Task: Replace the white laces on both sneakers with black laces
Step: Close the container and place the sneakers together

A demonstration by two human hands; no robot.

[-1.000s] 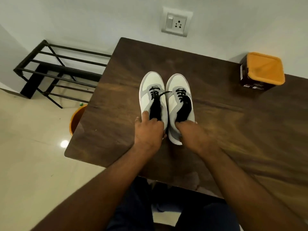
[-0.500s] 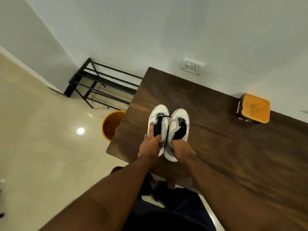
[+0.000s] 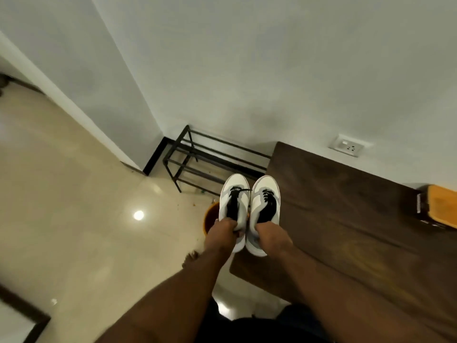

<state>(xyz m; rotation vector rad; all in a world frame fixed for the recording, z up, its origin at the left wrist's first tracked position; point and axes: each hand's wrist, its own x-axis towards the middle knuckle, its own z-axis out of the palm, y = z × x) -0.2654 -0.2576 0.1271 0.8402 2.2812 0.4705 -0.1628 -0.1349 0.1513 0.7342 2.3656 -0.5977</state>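
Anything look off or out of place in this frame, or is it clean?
One small thing: on the left sneaker a loose black lace end sticks out sideways toward the right sneaker instead of lying tucked. Bits of debris lie scattered on the floor near the orange bin. Nothing looks damaged.

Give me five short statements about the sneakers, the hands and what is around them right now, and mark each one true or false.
1. Each hand grips one sneaker at its heel end: left hand the left sneaker, right hand the right sneaker. True.
2. The laces showing on both sneakers are white. False: they are black.
3. The orange-lidded box sits between the sneakers. False: it is far right on the table.
4. A black metal rack stands against the wall. True.
5. The wall socket is below the tabletop. False: it is above.
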